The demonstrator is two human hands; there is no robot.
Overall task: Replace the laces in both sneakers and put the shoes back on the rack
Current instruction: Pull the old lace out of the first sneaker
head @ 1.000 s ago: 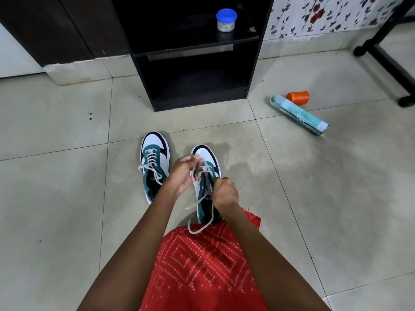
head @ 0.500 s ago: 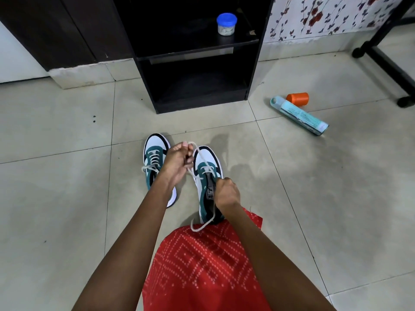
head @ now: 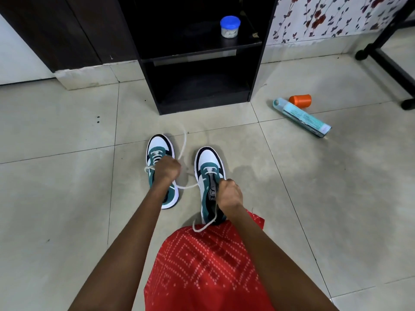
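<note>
**One shoe looks laced, one to go**

We have both shoes on the pale tiled floor (head: 67,131), side by side but not touching. The green, white and black left sneaker (head: 157,145) has white lacing across its front, so we think that one is done. The matching right sneaker (head: 207,159) has lacing only near the toe; the holes higher up look bare.

Our left hand (head: 167,170) is a fist over the left sneaker, its fingers (head: 174,164) curled tight round the long white cord lace (head: 184,142). The lace runs from the right sneaker to that fist, then loops up in the air. Our right hand (head: 229,195) sits on the right sneaker's tongue, fingers curled and pinching the lace there.

We cannot tell if this lace is going in or coming out. Either way, the right sneaker is not finished, and both shoes must yet go on the black wooden rack (head: 202,103) just ahead.
</note>
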